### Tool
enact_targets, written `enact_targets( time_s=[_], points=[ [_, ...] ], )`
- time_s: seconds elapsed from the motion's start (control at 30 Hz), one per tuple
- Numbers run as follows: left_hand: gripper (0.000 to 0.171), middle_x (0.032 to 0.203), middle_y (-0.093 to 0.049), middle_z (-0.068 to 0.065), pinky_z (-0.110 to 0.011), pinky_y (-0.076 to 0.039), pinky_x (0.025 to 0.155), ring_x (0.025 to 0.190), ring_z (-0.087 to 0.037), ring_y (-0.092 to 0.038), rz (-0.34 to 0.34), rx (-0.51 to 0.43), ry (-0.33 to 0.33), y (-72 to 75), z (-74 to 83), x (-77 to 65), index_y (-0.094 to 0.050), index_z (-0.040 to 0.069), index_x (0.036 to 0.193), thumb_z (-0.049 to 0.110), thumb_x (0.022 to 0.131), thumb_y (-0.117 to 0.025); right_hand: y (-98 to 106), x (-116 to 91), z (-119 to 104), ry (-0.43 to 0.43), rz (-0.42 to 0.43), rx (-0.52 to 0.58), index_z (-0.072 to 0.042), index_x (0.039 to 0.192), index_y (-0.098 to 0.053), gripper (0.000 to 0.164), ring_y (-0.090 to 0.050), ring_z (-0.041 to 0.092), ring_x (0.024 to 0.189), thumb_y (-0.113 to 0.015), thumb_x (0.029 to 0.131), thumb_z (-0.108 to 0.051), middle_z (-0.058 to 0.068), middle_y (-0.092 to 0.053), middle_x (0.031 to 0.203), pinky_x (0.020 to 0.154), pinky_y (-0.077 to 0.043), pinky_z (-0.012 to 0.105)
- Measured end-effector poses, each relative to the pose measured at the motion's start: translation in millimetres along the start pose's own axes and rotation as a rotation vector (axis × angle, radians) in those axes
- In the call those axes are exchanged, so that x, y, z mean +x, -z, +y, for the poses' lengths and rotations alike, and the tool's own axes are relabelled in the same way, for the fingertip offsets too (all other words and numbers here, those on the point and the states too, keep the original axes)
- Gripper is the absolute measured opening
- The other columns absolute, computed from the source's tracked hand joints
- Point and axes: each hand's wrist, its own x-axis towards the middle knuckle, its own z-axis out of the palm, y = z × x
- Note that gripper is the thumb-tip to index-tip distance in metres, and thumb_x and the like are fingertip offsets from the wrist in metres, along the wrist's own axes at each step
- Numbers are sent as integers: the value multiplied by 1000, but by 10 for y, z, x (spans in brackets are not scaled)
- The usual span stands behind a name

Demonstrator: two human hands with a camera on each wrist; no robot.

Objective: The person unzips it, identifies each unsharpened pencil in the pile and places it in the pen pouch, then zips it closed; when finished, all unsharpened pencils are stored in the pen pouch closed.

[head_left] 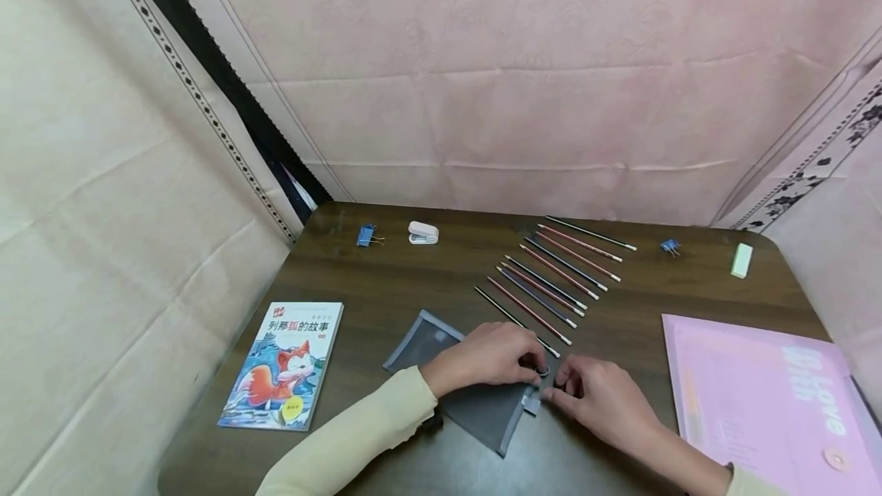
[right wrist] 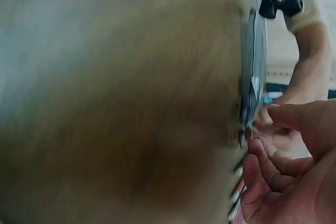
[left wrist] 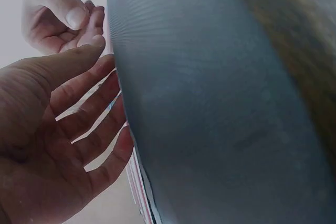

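A grey mesh zip pouch [head_left: 482, 408] lies aslant on the table, a small pale tag [head_left: 531, 403] at its right end. My left hand [head_left: 492, 354] reaches over it, fingers bent at the pouch's right corner beside a small ring-like piece [head_left: 543, 372]. In the left wrist view, the thumb and fingertips of that hand [left wrist: 68, 108] meet the pouch's edge [left wrist: 210, 103]. Just right of the corner is my right hand [head_left: 606, 400], fingers loosely bent. The right wrist view shows a gap between the thumb and forefinger of this hand [right wrist: 294, 166].
Several pencils [head_left: 561, 270] lie in a slanted row behind the hands. A picture book [head_left: 282, 366] is at left, a pink folder [head_left: 758, 396] at right. Farther back are a blue binder clip [head_left: 366, 236], a white stapler-like object [head_left: 423, 233], another blue clip [head_left: 670, 247] and a pale eraser-like block [head_left: 741, 260].
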Motion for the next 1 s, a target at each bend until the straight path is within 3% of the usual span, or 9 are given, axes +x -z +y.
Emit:
enact_targets(
  time_s=[0.23, 0.47, 0.73, 0.87, 1.0],
  points=[
    [4, 87, -57, 23, -17, -44, 64, 77, 5, -51, -3, 37, -13, -48, -8, 55, -69, 40, 90, 42, 89, -66, -111, 44, -83, 13, -40, 24, -35, 68, -54, 25, -40, -5, 49, -76, 80, -39, -21, -48, 56, 47, -33, 16],
    [4, 86, -57, 20, -11, -42, 66, 75, 5, -51, 45, -45, -18, -70, -61, 45, -68, 34, 89, 36, 92, -64, -166, 92, -108, -9, -15, 69, -30, 75, -64, 13, -45, -6, 53, -75, 83, -32, -21, -55, 60, 51, -38, 15],
    [7, 91, -63, 18, -6, -42, 66, 79, 7, -53, 217, -223, -1, 28, -16, -31, -70, 28, 93, 32, 92, -64, -164, 129, -113, -124, 13, 293, -28, 80, -68, 14, -54, 1, 55, -71, 85, -41, -13, -64, 65, 52, -44, 18],
    [7, 93, -64, 19, -5, -43, 68, 81, 9, -54, 318, -299, 10, 66, -1, -62, -70, 27, 94, 31, 92, -64, -112, 169, -129, -194, -4, 407, -26, 85, -67, 21, -56, 10, 49, -68, 85, -46, 0, -63, 60, 47, -45, 22],
    [6, 93, -62, 18, -8, -46, 68, 80, 8, -53, 390, -399, 17, 138, -2, -97, -68, 27, 94, 30, 93, -64, -47, 218, -145, -258, -19, 517, -22, 92, -68, 19, -61, 23, 53, -71, 85, -40, 4, -66, 68, 47, -47, 26]
  ],
)
